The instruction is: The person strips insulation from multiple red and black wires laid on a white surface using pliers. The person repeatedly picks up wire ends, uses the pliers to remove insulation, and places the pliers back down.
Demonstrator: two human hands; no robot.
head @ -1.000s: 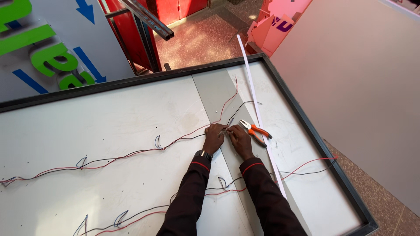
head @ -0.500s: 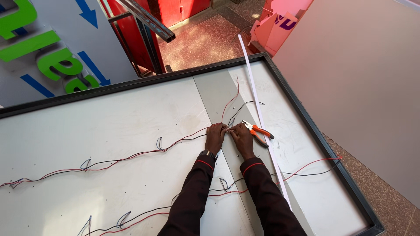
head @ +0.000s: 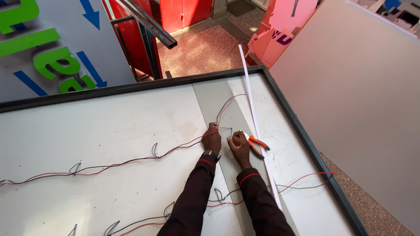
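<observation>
Hands (head: 225, 142) unmoved on red-black wire (head: 131, 161)

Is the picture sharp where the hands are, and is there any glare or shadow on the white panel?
Head view: even daylight, no harsh glare; left hand, right hand and orange pliers look sharp; white panel shows only soft shadows; straight frame edges bow slightly.

Beyond the far left edge of your white sign panel (head: 109, 131) leans a grey signboard (head: 52, 57) with raised green letters and blue arrows. Past its far right corner stands a pink cut-out sign (head: 284, 26).
</observation>
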